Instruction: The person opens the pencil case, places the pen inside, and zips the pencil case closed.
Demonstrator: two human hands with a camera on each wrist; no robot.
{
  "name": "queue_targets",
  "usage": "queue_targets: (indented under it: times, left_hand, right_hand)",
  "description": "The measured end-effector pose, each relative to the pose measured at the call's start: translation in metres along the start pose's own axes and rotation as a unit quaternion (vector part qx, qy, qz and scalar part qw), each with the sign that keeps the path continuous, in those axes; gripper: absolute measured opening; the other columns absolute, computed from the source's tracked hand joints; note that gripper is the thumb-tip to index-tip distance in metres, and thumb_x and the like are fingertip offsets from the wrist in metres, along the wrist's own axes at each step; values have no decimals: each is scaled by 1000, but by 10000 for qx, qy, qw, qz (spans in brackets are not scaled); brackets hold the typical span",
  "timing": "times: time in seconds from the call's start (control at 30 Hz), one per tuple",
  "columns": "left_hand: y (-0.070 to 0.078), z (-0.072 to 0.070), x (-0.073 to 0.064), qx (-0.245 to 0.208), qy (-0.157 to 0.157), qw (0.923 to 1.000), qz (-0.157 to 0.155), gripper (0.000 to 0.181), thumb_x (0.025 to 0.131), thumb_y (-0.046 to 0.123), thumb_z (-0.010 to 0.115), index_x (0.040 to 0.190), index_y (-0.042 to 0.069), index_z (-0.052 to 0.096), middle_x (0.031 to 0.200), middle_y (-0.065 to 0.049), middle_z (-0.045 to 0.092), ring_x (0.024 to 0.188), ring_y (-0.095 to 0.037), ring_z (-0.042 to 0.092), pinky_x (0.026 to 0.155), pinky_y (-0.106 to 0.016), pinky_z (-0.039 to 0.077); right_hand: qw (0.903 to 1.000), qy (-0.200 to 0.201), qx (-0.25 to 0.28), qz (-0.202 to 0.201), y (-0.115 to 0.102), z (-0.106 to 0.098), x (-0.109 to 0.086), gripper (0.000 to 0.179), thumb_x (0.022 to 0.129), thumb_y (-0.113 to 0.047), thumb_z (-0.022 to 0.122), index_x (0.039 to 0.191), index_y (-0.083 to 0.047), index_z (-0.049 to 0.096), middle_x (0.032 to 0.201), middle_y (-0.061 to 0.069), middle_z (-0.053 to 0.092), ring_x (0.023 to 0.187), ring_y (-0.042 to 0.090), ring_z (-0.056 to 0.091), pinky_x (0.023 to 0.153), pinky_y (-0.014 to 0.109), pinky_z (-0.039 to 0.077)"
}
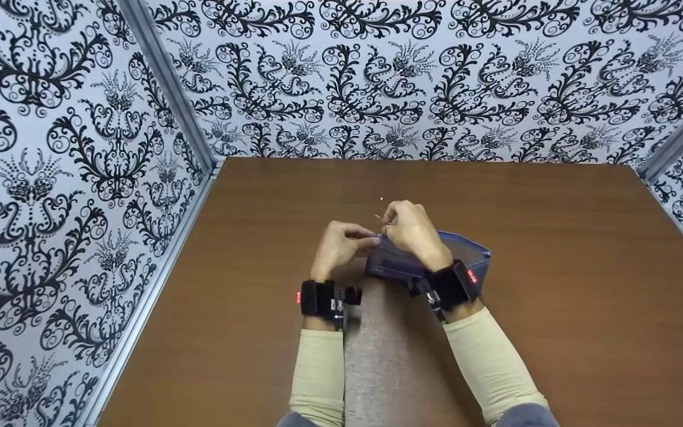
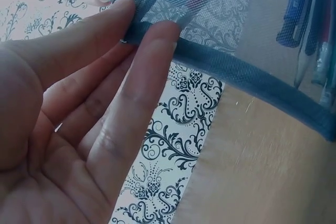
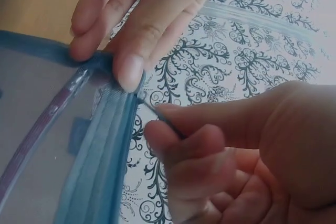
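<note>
A blue-edged mesh zip pouch (image 1: 392,264) is held up above the table. My left hand (image 1: 337,246) pinches its corner between thumb and fingers, at the blue edging (image 2: 231,72). Close by, my right hand (image 1: 411,232) pinches a thin dark pull or cord (image 3: 159,116) that comes off the same corner; I cannot tell which it is. Through the mesh several pens and pencils show, among them a blue pen (image 2: 295,11) and a long dark red one (image 3: 39,129). In the head view the right hand and wrist cover part of the pouch.
A brown wooden table (image 1: 246,308) lies beneath both hands. Black-and-white patterned walls (image 1: 377,77) stand behind it and at the sides, with a grey metal post (image 1: 166,83) at the back left corner. Each wrist wears a black strap (image 1: 318,298) with a camera.
</note>
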State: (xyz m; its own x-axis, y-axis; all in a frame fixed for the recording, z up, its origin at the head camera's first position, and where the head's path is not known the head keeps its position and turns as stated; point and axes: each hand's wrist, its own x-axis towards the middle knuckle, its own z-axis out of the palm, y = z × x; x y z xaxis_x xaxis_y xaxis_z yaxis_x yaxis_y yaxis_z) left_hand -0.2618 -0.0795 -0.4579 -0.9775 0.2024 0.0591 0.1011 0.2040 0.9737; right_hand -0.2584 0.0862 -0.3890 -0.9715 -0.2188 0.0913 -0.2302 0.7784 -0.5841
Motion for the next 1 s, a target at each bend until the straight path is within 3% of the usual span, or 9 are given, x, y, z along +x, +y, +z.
queue_targets:
  times: [0.43,1.0]
  left_hand:
    - [-2,-2,0,60,291,9995,-70,15,82,12,81,91,1,78,87,-13,76,72,-21,75,66,-31,59]
    - [-1,-2,0,23,309,9991,-301,15,81,11,81,92,2,78,88,-12,76,75,-26,75,67,-32,59]
  right_hand:
    - [9991,346,21,-262,16,-5,-5,9,78,1,69,86,0,69,83,15,70,80,32,66,78,44,52]
    - [9997,184,82,-113,25,-10,-7,10,79,-1,71,88,-3,70,86,13,71,82,30,67,80,44,53]
